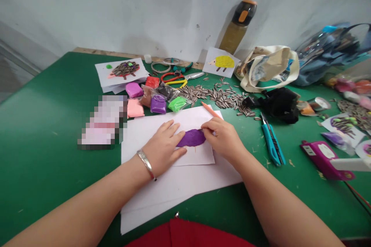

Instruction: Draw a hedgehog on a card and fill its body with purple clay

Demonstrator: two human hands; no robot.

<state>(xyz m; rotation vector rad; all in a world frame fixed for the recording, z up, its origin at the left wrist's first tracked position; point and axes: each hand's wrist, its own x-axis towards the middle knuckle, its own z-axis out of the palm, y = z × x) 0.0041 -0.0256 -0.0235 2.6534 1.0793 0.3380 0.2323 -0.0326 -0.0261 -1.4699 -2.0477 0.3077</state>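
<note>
A flat oval of purple modelling clay (191, 138) lies on a small white paper card (199, 156), with short pencil lines below it. The card rests on larger white sheets (162, 197). My left hand (165, 144), wearing a silver bracelet, lies open and spread, its fingertips at the clay's left end. At the right end, my right hand (220, 137) has thumb and forefinger pinched together. A small dark sliver shows by those fingertips, too small to name. An orange pencil (210, 110) sticks out on the sheets behind my right hand.
Behind the sheets lie clay packets (158, 103), sunflower seeds (223, 96), scissors (176, 81) and hedgehog pictures (121, 73), (222, 63). A blurred-out flat object (104, 121) is at left. To the right are a teal utility knife (272, 142), black bag (281, 104) and magenta device (326, 158).
</note>
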